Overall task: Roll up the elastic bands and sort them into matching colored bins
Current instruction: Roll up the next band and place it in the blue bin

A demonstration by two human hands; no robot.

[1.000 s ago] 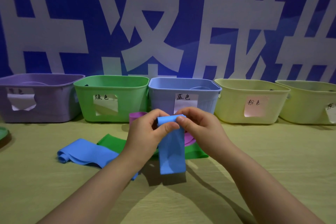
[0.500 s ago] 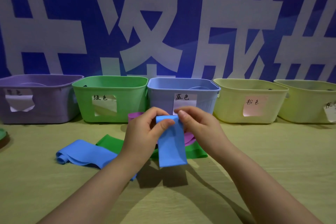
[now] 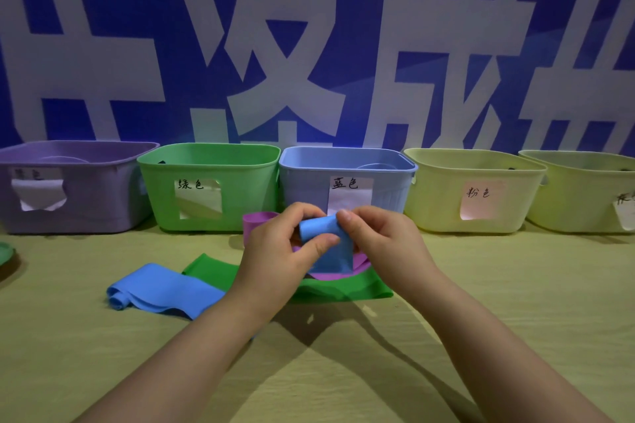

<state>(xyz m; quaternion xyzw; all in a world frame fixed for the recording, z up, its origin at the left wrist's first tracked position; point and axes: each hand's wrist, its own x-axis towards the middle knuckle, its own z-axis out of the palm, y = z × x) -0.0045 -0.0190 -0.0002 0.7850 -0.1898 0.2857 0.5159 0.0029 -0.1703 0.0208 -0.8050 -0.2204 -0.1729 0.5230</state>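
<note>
Head view: the left hand [image 3: 275, 251] and the right hand [image 3: 381, 240] are close together above the table [image 3: 515, 285]. Both pinch one blue band [image 3: 330, 244]; its top is rolled and a short tail hangs down. The blue bin [image 3: 305, 192] stands just behind the hands. Below them lie a green band [image 3: 343, 288] and a purple band [image 3: 259, 221]; a second blue band [image 3: 161, 292] lies left of the left hand
</note>
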